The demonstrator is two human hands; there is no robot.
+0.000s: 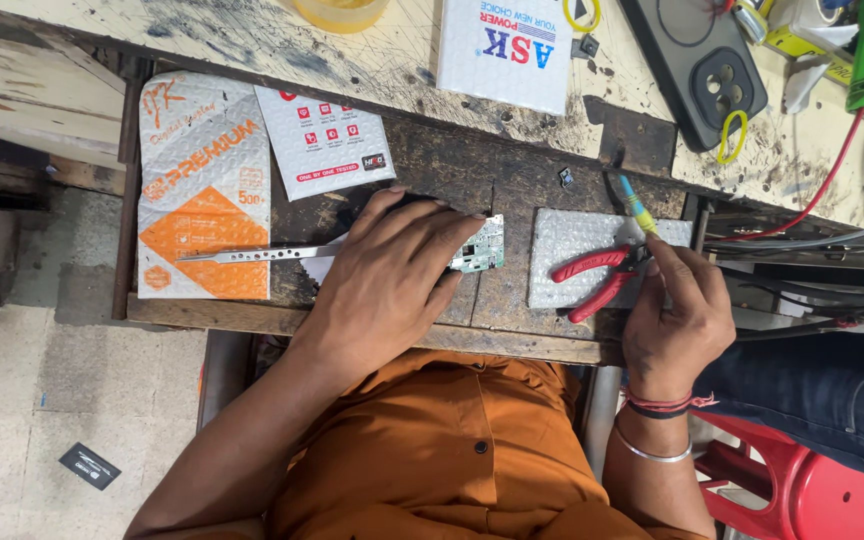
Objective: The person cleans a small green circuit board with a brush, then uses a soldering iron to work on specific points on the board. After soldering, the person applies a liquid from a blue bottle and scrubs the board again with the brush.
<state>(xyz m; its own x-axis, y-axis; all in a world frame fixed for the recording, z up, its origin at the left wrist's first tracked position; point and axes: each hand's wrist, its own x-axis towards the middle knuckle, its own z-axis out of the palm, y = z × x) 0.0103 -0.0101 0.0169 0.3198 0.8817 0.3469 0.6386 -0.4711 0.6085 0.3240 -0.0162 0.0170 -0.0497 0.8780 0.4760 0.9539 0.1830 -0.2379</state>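
On the dark wooden bench just ahead of my chest, my left hand lies flat, fingers spread, pressing down on a small green circuit board; only the board's right end shows past my fingertips, so I cannot tell how far it runs under the palm. Its long axis appears to run left to right across the bench, roughly in line with the thin perforated metal strip that sticks out to the left from under the same hand. My right hand is well apart from the board, off to its right, with the fingers pinched narrowly around a slim tool with a blue and yellow tip that slants up and away from me. Red-handled pliers rest on a sheet of bubble wrap just beside that hand, their jaws touching or nearly touching my fingertips; I cannot tell which. So the board lies to the left of the right-hand grip, with the bubble wrap between them, and the left hand is plainly the nearer one, already on it. Farther left lie an orange and white packet and a smaller white packet; a dark phone case sits on the pale upper surface.
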